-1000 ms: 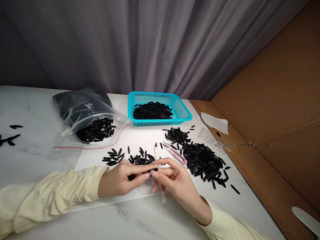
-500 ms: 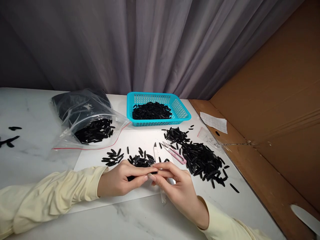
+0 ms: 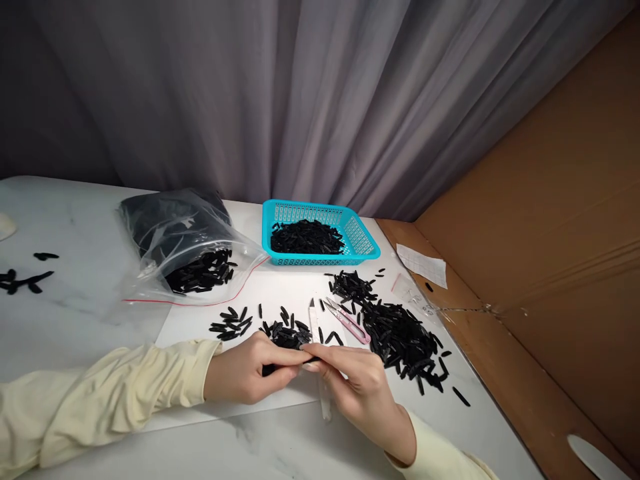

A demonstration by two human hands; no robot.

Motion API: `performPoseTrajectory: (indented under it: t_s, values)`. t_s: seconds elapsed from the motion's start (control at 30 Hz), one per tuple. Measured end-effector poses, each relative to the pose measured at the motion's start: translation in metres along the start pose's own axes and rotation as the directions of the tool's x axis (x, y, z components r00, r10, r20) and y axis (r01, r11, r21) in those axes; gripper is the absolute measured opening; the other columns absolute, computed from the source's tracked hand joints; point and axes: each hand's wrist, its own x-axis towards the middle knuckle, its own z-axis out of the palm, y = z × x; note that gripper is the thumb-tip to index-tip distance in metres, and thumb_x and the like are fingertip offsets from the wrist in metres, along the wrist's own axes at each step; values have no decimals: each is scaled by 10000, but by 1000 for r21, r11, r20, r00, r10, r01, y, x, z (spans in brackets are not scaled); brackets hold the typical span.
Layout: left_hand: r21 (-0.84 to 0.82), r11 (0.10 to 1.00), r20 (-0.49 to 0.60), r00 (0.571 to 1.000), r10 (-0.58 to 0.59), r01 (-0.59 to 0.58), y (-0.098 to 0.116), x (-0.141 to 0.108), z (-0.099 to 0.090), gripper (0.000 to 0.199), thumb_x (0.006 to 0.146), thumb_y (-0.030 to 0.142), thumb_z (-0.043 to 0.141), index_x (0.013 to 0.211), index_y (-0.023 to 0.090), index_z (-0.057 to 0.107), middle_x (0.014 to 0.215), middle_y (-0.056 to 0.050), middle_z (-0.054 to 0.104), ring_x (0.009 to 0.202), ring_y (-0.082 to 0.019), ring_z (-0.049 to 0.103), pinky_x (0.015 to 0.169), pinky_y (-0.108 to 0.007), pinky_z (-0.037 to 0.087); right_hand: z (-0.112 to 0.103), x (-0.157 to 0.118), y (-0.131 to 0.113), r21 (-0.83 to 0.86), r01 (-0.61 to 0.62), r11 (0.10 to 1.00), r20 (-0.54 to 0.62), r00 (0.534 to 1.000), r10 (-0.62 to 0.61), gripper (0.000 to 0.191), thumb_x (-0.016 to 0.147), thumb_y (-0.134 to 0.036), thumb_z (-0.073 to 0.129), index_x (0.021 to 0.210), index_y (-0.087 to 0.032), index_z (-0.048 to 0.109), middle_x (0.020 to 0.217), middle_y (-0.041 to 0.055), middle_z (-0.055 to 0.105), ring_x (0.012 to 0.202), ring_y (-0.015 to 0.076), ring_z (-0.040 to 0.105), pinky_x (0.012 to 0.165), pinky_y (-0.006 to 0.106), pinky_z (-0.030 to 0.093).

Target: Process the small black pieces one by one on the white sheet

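Observation:
Between my fingertips is a slim black piece (image 3: 311,360), narrow and mostly covered by the fingers. My left hand (image 3: 250,369) is closed on its left part, thumb below and forefinger above. My right hand (image 3: 353,377) pinches its other end. Just beyond the hands lies a small heap of similar black pieces (image 3: 286,331), with a looser group (image 3: 231,323) to its left. A white-handled craft knife (image 3: 314,320) runs partly beneath my right hand. Beside it rest pink thread snips (image 3: 353,323), blades pointing away from me.
A turquoise basket (image 3: 320,260) holding black pieces stands at the back. Left of it lies an unsealed clear zip bag (image 3: 175,230) of black pieces. A large black pile (image 3: 403,340) spreads at right, near a small clear bag (image 3: 413,297) and a cardboard wall (image 3: 540,220).
The view has shifted a little, so the table things sit lower. My right fingers have closed more tightly over the black piece; both hands stay together.

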Motion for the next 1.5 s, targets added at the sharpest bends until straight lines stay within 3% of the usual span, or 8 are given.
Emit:
performPoseTrajectory:
  t_s: [0.13, 0.27, 0.4, 0.5, 0.6, 0.8, 1.03, 1.5]
  values:
    - [-271, 939, 6, 976, -218, 212, -1, 4, -2, 452, 854, 225, 475, 1295, 126, 499, 455, 73, 383, 402, -63, 265, 413, -176, 254, -22, 31, -3, 37, -116, 993, 109, 988, 111, 155, 859, -181, 542, 908, -165, 688, 653, 20, 715, 493, 117, 634, 473, 197, 503]
    - [-688, 644, 39, 904, -426, 333, -3, 11, -12, 565, 848, 307, 448, 1360, 78, 383, 380, 120, 283, 311, -56, 167, 322, -163, 149, -45, 87, 12, -3, -221, 975, -72, 973, 220, 197, 851, -289, 556, 889, -155, 694, 696, 40, 722, 516, 142, 655, 456, 226, 522]
    - [-855, 404, 105, 872, -478, 325, -7, 17, -22, 500, 888, 380, 331, 1230, 63, 514, 388, 82, 364, 267, -50, 161, 297, -175, 103, -55, 140, 43, -333, -240, 912, -126, 970, 209, 246, 845, -195, 528, 1048, -141, 657, 862, 92, 732, 761, 220, 701, 680, 320, 555]
    - [-897, 294, 149, 852, -503, 330, -11, 20, -25, 523, 907, 422, 252, 1099, 58, 575, 390, 56, 396, 254, -53, 182, 296, -180, 96, -45, 150, 48, -393, -205, 896, -61, 979, 197, 409, 750, -61, 597, 1152, -138, 603, 1025, 129, 698, 964, 279, 651, 846, 400, 496]
    - [-919, 243, 164, 863, -478, 310, -16, 21, -25, 513, 905, 445, 221, 984, 96, 589, 407, 42, 426, 249, -55, 195, 300, -183, 109, -24, 131, 27, -372, -104, 922, 81, 986, 144, 269, 781, -94, 601, 1028, -183, 660, 1040, 84, 695, 976, 232, 635, 860, 344, 479]
    - [-915, 255, 153, 855, -496, 312, -20, 21, -18, 529, 859, 562, 221, 588, 163, 437, 366, 35, 399, 243, -43, 185, 307, -184, 103, 15, 83, -15, -188, -35, 982, 422, 900, 113, 244, 784, -19, 554, 931, -195, 638, 856, 41, 674, 840, 181, 590, 739, 278, 463]
    - [-859, 389, 88, 845, -528, 333, -12, 23, -15, 545, 825, 621, 268, 569, 164, 418, 355, 38, 411, 227, -42, 233, 296, -182, 51, 28, 76, -7, -102, -346, 932, 413, 838, 357, 262, 671, 60, 519, 787, -175, 506, 672, -31, 551, 564, 100, 482, 506, 197, 375]
    - [-773, 494, 144, 869, -474, 397, -10, 23, -17, 612, 812, 692, 204, 595, 162, 423, 364, 13, 477, 218, -34, 188, 280, -194, 51, 26, 62, 0, 14, -347, 938, 383, 868, 316, 245, 704, 16, 553, 817, -188, 478, 755, -13, 566, 623, 118, 503, 574, 225, 404]
